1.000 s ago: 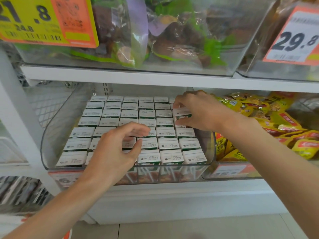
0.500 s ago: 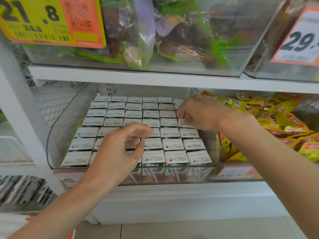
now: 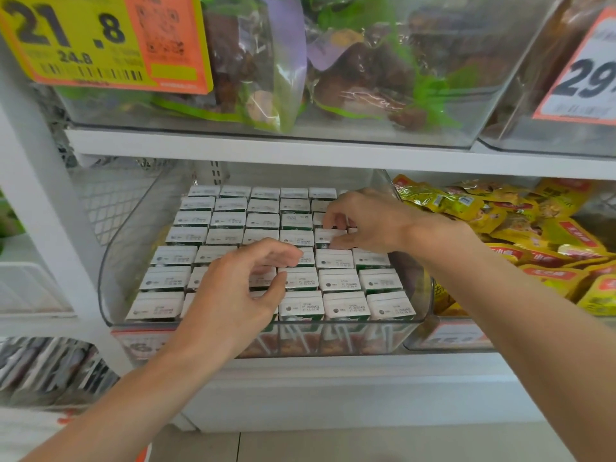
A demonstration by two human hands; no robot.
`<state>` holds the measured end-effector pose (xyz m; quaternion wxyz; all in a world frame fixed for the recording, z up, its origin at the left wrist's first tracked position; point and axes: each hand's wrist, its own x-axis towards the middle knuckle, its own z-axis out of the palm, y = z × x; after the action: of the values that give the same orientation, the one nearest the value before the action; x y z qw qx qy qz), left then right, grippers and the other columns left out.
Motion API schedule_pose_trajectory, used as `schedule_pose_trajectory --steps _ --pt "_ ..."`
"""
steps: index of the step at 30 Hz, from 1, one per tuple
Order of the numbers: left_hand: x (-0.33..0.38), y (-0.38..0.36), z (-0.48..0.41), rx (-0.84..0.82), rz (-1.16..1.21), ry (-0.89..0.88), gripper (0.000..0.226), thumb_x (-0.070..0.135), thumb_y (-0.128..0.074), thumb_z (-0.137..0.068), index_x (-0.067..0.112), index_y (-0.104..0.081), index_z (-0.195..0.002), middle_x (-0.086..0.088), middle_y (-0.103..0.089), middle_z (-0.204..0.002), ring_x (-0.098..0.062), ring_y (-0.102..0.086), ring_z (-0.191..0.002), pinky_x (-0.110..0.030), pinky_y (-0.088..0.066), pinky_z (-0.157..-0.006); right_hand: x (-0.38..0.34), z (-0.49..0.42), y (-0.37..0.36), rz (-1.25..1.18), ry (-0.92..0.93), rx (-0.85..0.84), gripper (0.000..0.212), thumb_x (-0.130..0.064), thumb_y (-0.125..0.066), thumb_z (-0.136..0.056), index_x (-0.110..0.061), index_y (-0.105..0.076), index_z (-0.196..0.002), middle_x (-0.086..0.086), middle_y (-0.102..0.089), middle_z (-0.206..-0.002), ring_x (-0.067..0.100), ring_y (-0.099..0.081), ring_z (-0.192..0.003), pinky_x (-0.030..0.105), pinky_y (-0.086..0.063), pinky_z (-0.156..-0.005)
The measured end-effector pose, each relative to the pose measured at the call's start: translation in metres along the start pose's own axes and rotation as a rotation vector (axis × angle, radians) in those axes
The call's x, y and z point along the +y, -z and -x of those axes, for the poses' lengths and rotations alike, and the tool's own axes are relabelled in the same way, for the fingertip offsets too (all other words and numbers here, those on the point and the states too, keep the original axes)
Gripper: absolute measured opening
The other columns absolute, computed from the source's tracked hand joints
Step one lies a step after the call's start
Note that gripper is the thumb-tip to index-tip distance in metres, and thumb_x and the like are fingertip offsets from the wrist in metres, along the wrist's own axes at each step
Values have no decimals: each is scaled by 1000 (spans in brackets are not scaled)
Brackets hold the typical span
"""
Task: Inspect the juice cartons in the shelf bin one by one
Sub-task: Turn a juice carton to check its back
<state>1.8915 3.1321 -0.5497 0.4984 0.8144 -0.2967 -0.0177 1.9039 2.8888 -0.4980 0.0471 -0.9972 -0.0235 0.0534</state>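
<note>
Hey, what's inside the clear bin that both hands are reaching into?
Tight rows of juice cartons, white tops up, fill the clear bin. The left hand hides some, the right hand pinches one; the bin floor is hidden.

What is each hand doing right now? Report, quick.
Left hand: open, holding nothing.
Right hand: fingers and thumb pinching a juice carton.

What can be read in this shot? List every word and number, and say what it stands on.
"21.8": large, on the yellow price tag, upper left.
"24.8": smaller, beneath it on the same tag.
"29": cut off by the frame edge, on the orange-edged price tag, upper right.
Print atop the juice cartons: too small to read.
Red labels on the yellow packets: blurred.
Front label under the packets: blurred.
</note>
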Motion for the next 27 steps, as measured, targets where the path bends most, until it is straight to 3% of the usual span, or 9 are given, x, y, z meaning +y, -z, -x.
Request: schedule_pose_trajectory --steps 7,10,13,16,18,21,25,27 --pt "0 2 0 -6 -7 -1 33 1 -70 -96 28 -75 -113 21 -75 -108 8 -66 -109 -13 -49 -102 4 5 9 -111 21 1 35 -37 -69 -101 -18 -59 -130 -1 -62 -125 21 -59 -118 43 -50 -104" --pt "-1 2 0 -10 -6 1 34 2 -69 -96 28 -74 -116 20 -75 -108 7 -66 -109 -15 -50 -103 0 19 10 -184 70 158 33 -30 -71 -101 -19 -59 -129 -8 -66 -117 19 -64 -115 38 -52 -99" --pt "-4 1 0 6 1 -9 40 4 -69 -96 30 -67 -125 18 -73 -111 4 -66 -110 -18 -51 -103 -10 39 -1 -179 167 374 34 -23 -74 -99 -18 -63 -131 -5 -68 -123 15 -62 -114 31 -49 -98" --pt "-5 1 -2 3 25 -5 57 26 -71 -96 37 -50 -148 24 -64 -127 8 -60 -120 -17 -50 -104 -25 57 -10 -191 256 520 37 -22 -74 -99 -14 -65 -134 -1 -67 -128 15 -59 -119 23 -44 -101" --pt "-3 3 -3 -35 42 -30 70 44 -67 -92 39 -40 -156 26 -59 -140 9 -54 -129 -23 -45 -111 -37 68 -13 -297 266 579 37 -26 -73 -100 -17 -65 -134 -5 -67 -125 10 -61 -116 20 -46 -100" --pt "1 5 -1 -70 91 -76 59 48 -67 -89 36 -55 -146 25 -67 -134 2 -59 -129 -38 -46 -114 -54 80 -17 -572 221 596 35 -25 -77 -97 -18 -69 -130 -10 -71 -120 3 -67 -110 18 -52 -97" --pt "1 9 3 -54 244 -70 39 32 -72 -87 39 -65 -125 29 -73 -120 7 -69 -113 -12 -53 -92 -66 89 -29 -1023 90 532 51 -26 -84 -86 -19 -67 -133 -9 -73 -122 7 -72 -110 21 -58 -94" --pt "-1 11 5 -40 283 -45 38 32 -73 -86 38 -65 -122 29 -74 -117 7 -69 -111 -7 -51 -88 -69 92 -37 -1125 -21 498 55 -30 -85 -82 -22 -65 -133 -6 -73 -120 10 -73 -107 24 -60 -91"
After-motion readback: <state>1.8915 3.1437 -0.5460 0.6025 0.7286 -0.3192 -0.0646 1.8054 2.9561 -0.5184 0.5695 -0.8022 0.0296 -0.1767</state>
